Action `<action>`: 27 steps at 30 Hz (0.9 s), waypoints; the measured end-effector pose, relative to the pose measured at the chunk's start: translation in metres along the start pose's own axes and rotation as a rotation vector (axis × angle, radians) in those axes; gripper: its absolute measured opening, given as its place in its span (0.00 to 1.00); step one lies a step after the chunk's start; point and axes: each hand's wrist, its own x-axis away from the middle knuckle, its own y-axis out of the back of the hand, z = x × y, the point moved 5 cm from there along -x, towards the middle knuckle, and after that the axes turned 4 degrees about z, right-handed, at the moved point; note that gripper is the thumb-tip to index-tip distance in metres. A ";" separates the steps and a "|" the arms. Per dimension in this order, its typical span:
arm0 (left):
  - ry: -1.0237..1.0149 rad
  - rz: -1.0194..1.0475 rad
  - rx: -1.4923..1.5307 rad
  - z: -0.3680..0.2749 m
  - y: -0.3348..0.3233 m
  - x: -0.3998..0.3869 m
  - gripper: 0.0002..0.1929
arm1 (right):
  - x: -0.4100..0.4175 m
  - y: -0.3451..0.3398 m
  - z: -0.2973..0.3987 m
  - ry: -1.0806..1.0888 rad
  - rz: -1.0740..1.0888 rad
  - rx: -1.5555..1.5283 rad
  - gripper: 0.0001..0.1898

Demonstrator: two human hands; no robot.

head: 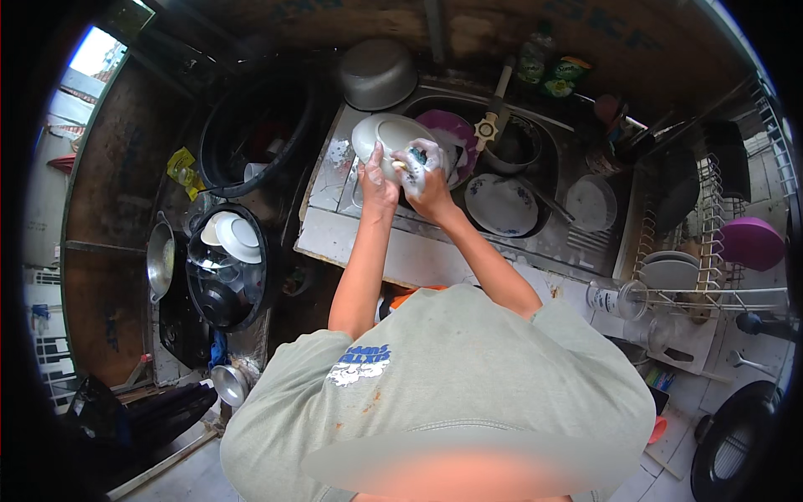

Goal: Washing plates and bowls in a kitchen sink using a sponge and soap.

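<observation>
My left hand (pixel 378 182) grips the near-left edge of a white plate (pixel 390 130), its thumb on the side that faces me. The plate is tilted over the left part of the steel sink. Suds cover my right hand (pixel 423 172), which is closed around a sponge (pixel 416 157), dark green and partly yellow, against the plate. Behind that hand lies a purple dish (pixel 469 147), partly hidden. A white plate with blue flowers (pixel 500 205) lies in the sink, below a pot (pixel 514 147). A cream tap with a cross handle (pixel 486 130) reaches over the sink.
An upturned grey pot (pixel 377 74) stands behind the sink. To the left are a large black tub (pixel 210 147) and a black basin (pixel 265 270) holding white bowls (pixel 241 240). A wire dish rack (pixel 712 226) stands right. A soapy clear container (pixel 591 202) sits on the drainboard.
</observation>
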 end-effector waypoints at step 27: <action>0.278 0.333 -0.192 -0.003 -0.013 0.051 0.18 | -0.032 -0.021 -0.110 -0.249 0.312 -0.044 0.25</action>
